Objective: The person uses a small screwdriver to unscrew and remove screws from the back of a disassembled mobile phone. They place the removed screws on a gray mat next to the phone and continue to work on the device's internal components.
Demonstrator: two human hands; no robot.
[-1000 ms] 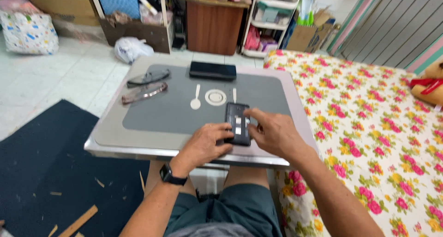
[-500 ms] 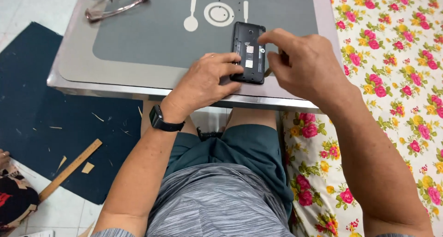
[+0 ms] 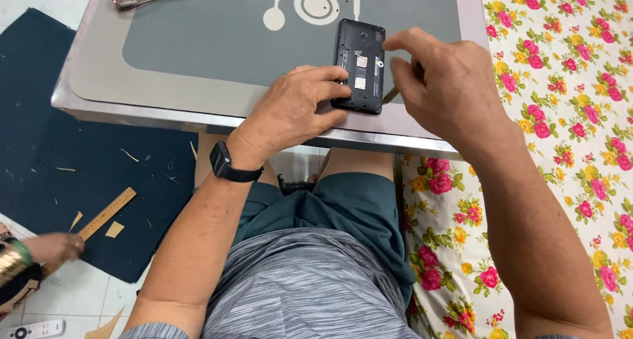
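Steadying an opened black phone (image 3: 360,65) on the grey tray table (image 3: 198,82).
Left hand (image 3: 297,108) gripping the phone's lower left edge, fingers curled; right hand (image 3: 448,82) pinching a thin stick (image 3: 390,95) beside its right edge; small white labels showing inside.

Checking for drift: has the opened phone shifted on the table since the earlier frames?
No. The opened phone still lies just below and right of the printed plate ring, near the table's front edge; only the camera moved.
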